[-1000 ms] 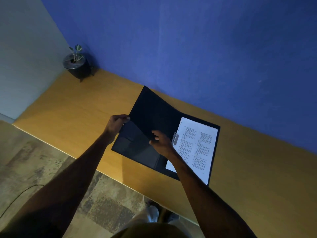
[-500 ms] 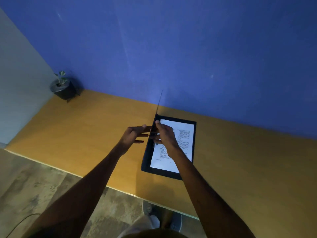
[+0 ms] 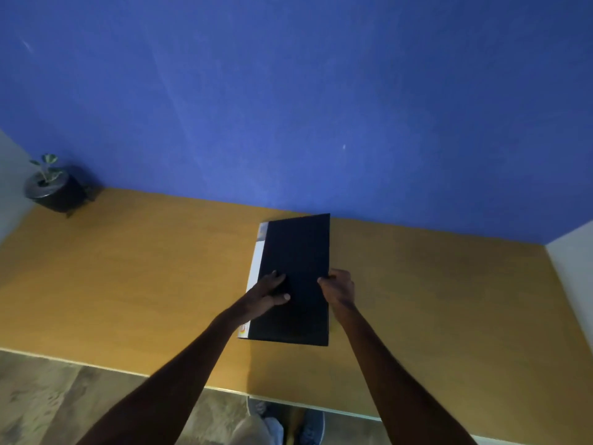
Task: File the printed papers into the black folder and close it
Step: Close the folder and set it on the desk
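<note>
Plain home-office or study corner, long orange-brown wooden table (image 3: 144,284) against a blue painted wall (image 3: 288,107), small potted plant in a dark round pot (image 3: 53,191), mottled floor (image 3: 64,399)

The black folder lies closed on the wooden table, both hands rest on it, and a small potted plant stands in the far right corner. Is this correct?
Not quite. In the head view the small potted plant stands in the far left corner, not the right. The rest holds: the black folder lies closed on the wooden table, with the left hand and right hand on it.

desk (image 3: 128,284) bare, potted plant (image 3: 53,187) far-left corner
</note>
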`<state>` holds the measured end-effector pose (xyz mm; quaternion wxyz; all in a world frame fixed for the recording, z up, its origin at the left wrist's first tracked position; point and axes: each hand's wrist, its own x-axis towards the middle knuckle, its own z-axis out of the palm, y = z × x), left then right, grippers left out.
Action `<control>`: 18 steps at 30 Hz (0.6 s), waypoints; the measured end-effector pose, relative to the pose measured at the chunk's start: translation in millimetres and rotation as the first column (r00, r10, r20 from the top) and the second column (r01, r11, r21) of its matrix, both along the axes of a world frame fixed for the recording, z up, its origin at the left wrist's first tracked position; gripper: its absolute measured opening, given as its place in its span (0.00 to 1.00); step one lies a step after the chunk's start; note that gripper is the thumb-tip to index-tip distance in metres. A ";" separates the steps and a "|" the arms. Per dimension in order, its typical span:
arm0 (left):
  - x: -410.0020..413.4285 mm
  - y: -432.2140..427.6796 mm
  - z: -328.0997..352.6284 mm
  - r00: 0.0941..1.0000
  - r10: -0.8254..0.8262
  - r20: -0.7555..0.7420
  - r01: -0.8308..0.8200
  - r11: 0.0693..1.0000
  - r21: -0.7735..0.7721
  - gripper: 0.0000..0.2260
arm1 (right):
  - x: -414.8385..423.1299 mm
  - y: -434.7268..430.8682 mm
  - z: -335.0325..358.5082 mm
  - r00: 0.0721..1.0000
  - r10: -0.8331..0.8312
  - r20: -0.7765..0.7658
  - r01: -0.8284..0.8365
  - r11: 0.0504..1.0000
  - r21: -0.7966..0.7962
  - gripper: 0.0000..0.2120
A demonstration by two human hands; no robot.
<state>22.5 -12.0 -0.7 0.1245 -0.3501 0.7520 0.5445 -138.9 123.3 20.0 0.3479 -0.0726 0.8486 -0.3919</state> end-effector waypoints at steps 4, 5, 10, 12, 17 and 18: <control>-0.7 -6.0 -15.7 0.970 -0.192 0.152 0.220 0.954 -0.202 0.38 | -9.5 8.4 -14.9 0.999 -0.041 0.011 0.040 0.998 0.041 0.10; 0.2 -7.9 -18.5 0.960 -0.212 0.186 0.254 0.935 -0.247 0.39 | -10.7 9.1 -17.7 0.999 -0.052 0.012 0.051 0.998 0.039 0.13; 5.9 -17.6 -32.0 0.922 -0.257 0.290 0.357 0.853 -0.381 0.41 | -1.2 7.3 -35.2 0.989 0.090 -0.114 -0.072 0.986 0.153 0.24; 6.9 -20.6 -37.0 0.907 -0.284 0.309 0.393 0.836 -0.382 0.42 | 6.3 5.2 -44.1 0.953 0.247 -0.174 -0.204 0.951 0.233 0.28; 12.6 -22.0 -49.1 0.897 -0.312 0.313 0.422 0.814 -0.399 0.43 | 21.9 -0.8 -59.0 0.794 0.573 -0.203 -0.448 0.777 0.442 0.34; 13.4 -22.2 -51.1 0.898 -0.312 0.311 0.423 0.810 -0.407 0.43 | 23.6 -1.8 -60.6 0.775 0.601 -0.194 -0.468 0.753 0.463 0.35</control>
